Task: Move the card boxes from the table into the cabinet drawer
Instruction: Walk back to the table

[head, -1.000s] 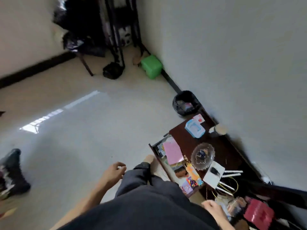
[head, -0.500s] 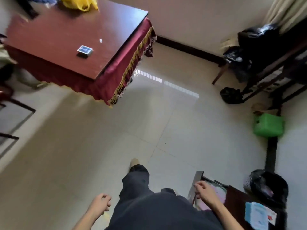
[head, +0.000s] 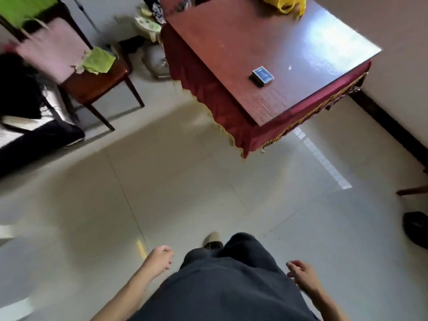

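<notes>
Blue card box [head: 262, 76] x1 on table [head: 231, 54]; 2 hands empty.

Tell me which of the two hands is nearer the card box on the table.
The right hand. It hangs empty on the same side as the blue card box on the red-brown table; the left hand hangs further off to the other side.

A blue card box [head: 262, 76] is lying flat on the red-skirted wooden bench [head: 250, 40], well apart from the hands, with the left hand [head: 161, 258] and the right hand [head: 301, 273] hanging loosely curled and empty beside the person's dark trousers [head: 222, 286] above the tiled floor [head: 162, 181].
</notes>
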Demonstrator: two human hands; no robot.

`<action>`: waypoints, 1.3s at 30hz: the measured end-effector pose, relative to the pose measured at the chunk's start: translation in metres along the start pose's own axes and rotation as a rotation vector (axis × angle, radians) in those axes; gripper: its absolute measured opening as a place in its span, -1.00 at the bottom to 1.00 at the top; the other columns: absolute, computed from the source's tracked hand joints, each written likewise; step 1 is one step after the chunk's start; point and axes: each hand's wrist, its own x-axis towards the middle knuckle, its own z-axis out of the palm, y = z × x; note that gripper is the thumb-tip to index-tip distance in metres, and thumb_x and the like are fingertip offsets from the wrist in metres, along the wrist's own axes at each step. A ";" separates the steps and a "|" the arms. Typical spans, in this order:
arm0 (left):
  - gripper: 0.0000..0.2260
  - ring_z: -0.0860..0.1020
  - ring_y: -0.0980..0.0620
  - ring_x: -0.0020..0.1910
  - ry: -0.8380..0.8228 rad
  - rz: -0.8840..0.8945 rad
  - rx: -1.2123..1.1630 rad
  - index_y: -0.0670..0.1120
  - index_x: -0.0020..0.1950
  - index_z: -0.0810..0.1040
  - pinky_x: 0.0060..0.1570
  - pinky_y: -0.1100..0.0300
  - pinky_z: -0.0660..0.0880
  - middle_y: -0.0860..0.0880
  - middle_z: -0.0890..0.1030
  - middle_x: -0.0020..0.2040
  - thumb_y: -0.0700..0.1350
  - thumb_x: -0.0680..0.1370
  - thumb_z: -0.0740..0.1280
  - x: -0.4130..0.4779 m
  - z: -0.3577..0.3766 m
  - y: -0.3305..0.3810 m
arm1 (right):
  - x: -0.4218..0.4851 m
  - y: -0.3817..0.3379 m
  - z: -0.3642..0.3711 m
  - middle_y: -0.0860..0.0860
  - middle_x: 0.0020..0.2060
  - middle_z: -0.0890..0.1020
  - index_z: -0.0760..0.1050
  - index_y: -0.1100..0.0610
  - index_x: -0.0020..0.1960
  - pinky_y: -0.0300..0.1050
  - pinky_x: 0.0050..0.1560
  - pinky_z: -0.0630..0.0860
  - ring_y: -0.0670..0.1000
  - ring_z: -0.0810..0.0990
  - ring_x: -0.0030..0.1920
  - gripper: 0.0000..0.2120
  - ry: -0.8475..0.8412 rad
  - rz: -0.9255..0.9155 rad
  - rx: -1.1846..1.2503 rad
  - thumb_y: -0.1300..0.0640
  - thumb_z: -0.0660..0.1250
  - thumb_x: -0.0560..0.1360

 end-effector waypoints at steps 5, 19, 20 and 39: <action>-0.88 0.51 0.04 -0.37 0.033 0.104 -0.103 -0.06 -0.02 0.56 -0.37 0.23 0.39 -0.05 0.61 -0.21 -0.07 0.57 0.25 0.046 -0.052 0.087 | 0.034 -0.060 0.013 0.15 -0.06 0.70 0.66 0.25 -0.04 -0.11 -0.03 0.47 0.12 0.63 0.00 -0.86 -0.066 0.021 -0.167 0.23 0.34 0.59; -0.84 0.56 0.02 -0.25 0.130 -0.063 -0.088 -0.15 0.10 0.56 -0.37 0.32 0.43 -0.14 0.63 -0.08 -0.15 0.60 0.24 0.120 -0.213 0.188 | 0.189 -0.406 0.038 0.17 -0.23 0.65 0.58 0.22 0.06 -0.19 -0.37 0.44 0.07 0.59 -0.33 -0.85 -0.155 -0.147 -0.111 0.16 0.28 0.63; -0.84 0.55 0.03 -0.26 0.123 -0.069 -0.083 -0.16 0.10 0.57 -0.38 0.32 0.43 -0.13 0.63 -0.09 -0.17 0.60 0.24 0.125 -0.223 0.193 | 0.195 -0.434 0.041 0.14 -0.23 0.66 0.58 0.19 0.07 -0.21 -0.37 0.44 0.04 0.59 -0.34 -0.85 -0.141 -0.180 -0.076 0.14 0.29 0.62; -0.90 0.48 -0.04 -0.40 -0.049 0.242 0.501 -0.17 -0.02 0.55 -0.39 0.22 0.33 -0.13 0.58 -0.28 -0.18 0.59 0.26 0.349 -0.411 0.573 | 0.194 -0.524 0.099 0.14 -0.27 0.65 0.59 0.23 -0.05 -0.04 -0.18 0.51 0.07 0.56 -0.33 -0.87 0.242 0.314 0.563 0.20 0.31 0.58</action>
